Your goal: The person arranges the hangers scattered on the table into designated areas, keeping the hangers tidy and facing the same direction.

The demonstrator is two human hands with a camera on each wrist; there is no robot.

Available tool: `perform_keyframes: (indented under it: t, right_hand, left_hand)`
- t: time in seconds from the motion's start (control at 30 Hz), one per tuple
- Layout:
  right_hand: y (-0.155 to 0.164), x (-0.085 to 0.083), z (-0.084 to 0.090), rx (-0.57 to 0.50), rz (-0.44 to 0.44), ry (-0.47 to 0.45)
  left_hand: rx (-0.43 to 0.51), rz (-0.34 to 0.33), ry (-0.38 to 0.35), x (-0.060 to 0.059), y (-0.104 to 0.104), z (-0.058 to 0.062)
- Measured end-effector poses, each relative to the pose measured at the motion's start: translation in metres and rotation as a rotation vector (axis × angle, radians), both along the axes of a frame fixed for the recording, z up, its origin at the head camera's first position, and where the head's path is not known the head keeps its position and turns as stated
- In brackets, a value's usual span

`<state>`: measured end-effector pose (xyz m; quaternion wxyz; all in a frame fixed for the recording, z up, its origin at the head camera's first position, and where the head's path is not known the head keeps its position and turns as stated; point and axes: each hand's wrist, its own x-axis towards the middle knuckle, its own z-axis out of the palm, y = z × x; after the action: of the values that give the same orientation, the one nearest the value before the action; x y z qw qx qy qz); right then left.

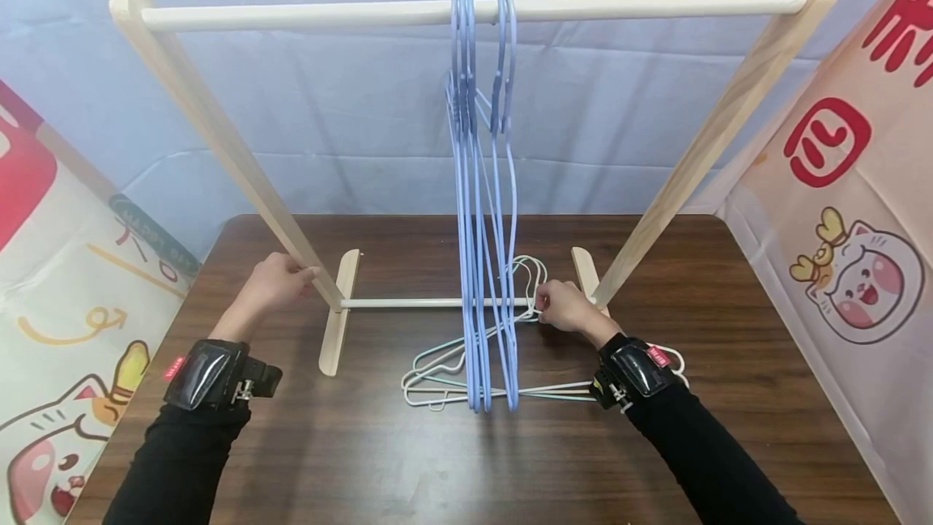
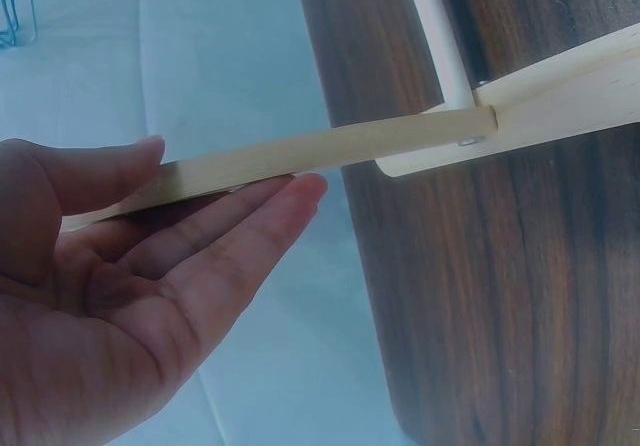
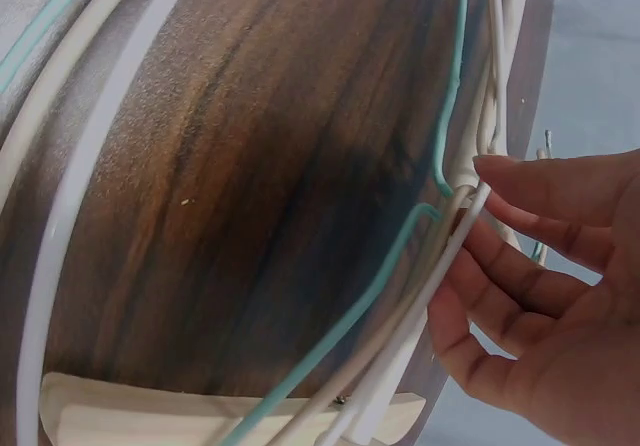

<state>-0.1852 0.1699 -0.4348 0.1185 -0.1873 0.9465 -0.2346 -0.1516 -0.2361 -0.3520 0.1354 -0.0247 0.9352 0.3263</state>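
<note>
My left hand [image 1: 273, 286] holds the left upright [image 1: 233, 148] of a pale wooden clothes rack low down. In the left wrist view, the thumb lies on one side of that upright and the fingers on the other. On the right, my right hand [image 1: 564, 306] pinches a white hanger [image 3: 455, 251] at its neck, beside the rack's lower bar [image 1: 401, 304]. A teal hanger [image 3: 375, 276] and a cream one lie against it, their hooks near the bar. Several light blue hangers [image 1: 462, 104] hang from the top rail [image 1: 328, 16], partly covering the lower hangers.
The rack stands on a dark wooden table [image 1: 350, 444] on two feet, the left foot [image 1: 334, 343] and the right foot [image 1: 585, 270]. The right forearm covers part of the lying hangers. A pale blue cloth [image 1: 328, 128] hangs behind, with printed cloths at both sides.
</note>
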Motion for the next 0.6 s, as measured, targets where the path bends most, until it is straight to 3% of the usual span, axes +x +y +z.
perform_keyframes:
  t: [0.6]
  right_hand:
    - [-0.0029,0.0017,-0.0042,0.035,0.036,0.086]
  left_hand:
    - [0.006,0.006,-0.011,-0.001,0.0008,0.0001]
